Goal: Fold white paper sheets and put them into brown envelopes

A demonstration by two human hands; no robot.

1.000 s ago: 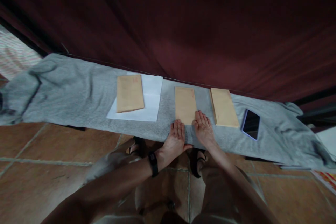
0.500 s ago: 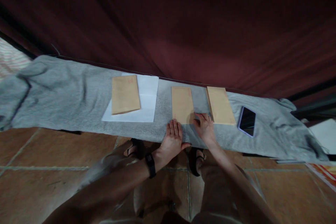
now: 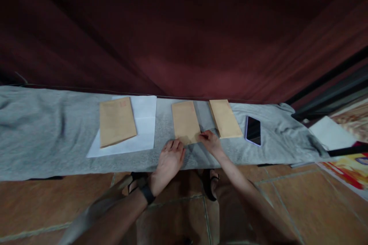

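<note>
A brown paper envelope [image 3: 186, 121] with faint red print lies at the middle of the grey cloth. My left hand [image 3: 170, 159] is at its near left corner, fingers bent and closed on the edge; the thumb side is partly hidden. At the near right corner, my right hand [image 3: 211, 142] pinches the same envelope between thumb and fingertips. To the right lies a small stack of brown envelopes [image 3: 225, 118], apart from my right hand. On the left, more brown envelopes [image 3: 117, 122] rest on a creased white sheet of paper [image 3: 145, 126].
A phone [image 3: 253, 131] with a pale purple edge lies right of the stack. Grey cloth [image 3: 57, 130] covers the narrow bench, with a dark red curtain [image 3: 184, 38] behind it. A white object [image 3: 332, 133] stands beyond the right end, above the tiled floor [image 3: 304, 199].
My view has turned, so the things sit further left in it. My left hand has gone from flat fingers to bent ones at the envelope's corner. The right hand has closed on the other corner.
</note>
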